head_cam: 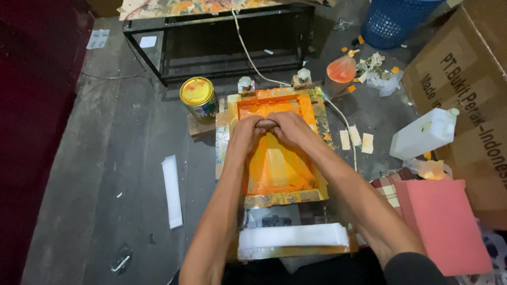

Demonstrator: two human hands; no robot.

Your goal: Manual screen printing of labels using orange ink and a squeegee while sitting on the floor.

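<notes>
While both hands press down together on a squeegee, the head view shows a screen-printing frame [274, 153] lying on the floor near its middle, its mesh flooded with orange ink; the left hand [247, 133] and right hand [288, 126] are curled shut side by side over the squeegee handle [266, 124], knuckles touching, at the far part of the mesh; the blade itself is hidden under the fingers. To do this pull well, I judge that pressure should be even across both hands, the blade kept at a steady tilt, and the stroke drawn straight toward the near edge of the frame without stopping, so the ink lays flat; the frame should stay seated against its two clamps [272, 82] at the far end. A yellow-lidded tin [198, 97] stands just beside the frame's far left corner; a white jerrycan [425, 134] lies well apart toward the floor's right edge; a pink block [443, 224] sits at the near right.
</notes>
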